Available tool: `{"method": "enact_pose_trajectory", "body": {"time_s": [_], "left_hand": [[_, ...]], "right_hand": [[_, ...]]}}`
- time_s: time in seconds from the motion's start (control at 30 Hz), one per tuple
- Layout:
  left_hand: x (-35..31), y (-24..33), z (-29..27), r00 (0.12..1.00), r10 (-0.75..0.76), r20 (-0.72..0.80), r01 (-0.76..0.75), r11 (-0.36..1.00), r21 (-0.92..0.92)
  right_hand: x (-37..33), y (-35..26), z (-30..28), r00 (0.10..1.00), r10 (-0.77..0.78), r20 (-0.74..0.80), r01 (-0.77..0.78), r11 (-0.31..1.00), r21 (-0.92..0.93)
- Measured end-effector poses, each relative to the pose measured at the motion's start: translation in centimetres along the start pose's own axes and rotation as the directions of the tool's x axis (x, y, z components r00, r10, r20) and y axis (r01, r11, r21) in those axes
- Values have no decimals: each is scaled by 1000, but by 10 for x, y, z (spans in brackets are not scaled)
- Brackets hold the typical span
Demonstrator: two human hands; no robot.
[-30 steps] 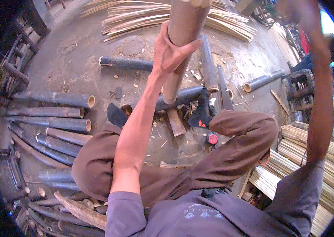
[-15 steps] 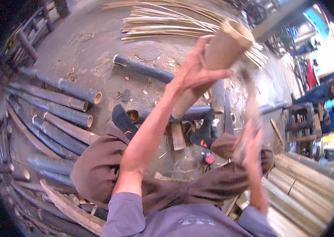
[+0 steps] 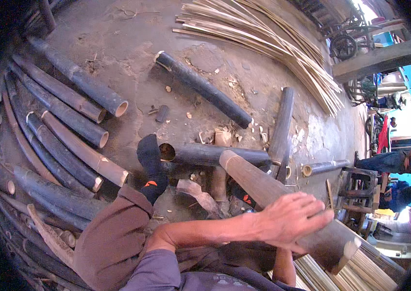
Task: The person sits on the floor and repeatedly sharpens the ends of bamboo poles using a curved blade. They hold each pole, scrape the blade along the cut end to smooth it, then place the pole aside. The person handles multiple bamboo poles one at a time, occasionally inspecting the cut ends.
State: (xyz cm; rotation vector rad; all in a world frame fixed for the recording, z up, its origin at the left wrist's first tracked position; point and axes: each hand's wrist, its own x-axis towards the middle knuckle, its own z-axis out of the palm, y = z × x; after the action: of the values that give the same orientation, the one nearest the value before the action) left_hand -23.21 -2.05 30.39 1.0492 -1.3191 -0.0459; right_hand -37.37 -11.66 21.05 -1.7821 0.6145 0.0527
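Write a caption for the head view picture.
Left hand grips a bamboo pole over cut bamboo on the dirt floor.

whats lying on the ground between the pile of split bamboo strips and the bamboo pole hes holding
In the head view, a dark bamboo section lies diagonally on the dirt floor between the split strips and the held bamboo pole, with wood chips around it.
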Motion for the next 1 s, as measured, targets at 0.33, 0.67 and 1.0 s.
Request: {"method": "enact_pose_trajectory", "body": {"time_s": [0.33,0.67,1.0], "left_hand": [[5,1,9,995,19,-101,-15,999,41],[13,3,7,994,42,-100,-42,999,4],[53,17,28,989,-120,-88,118,993,-29]], "right_hand": [[59,-70,-38,834,-538,127,423,769,480],[50,-88,-40,895,-435,101,346,819,458],[21,-28,-55,908,-417,-54,403,827,393]]}}
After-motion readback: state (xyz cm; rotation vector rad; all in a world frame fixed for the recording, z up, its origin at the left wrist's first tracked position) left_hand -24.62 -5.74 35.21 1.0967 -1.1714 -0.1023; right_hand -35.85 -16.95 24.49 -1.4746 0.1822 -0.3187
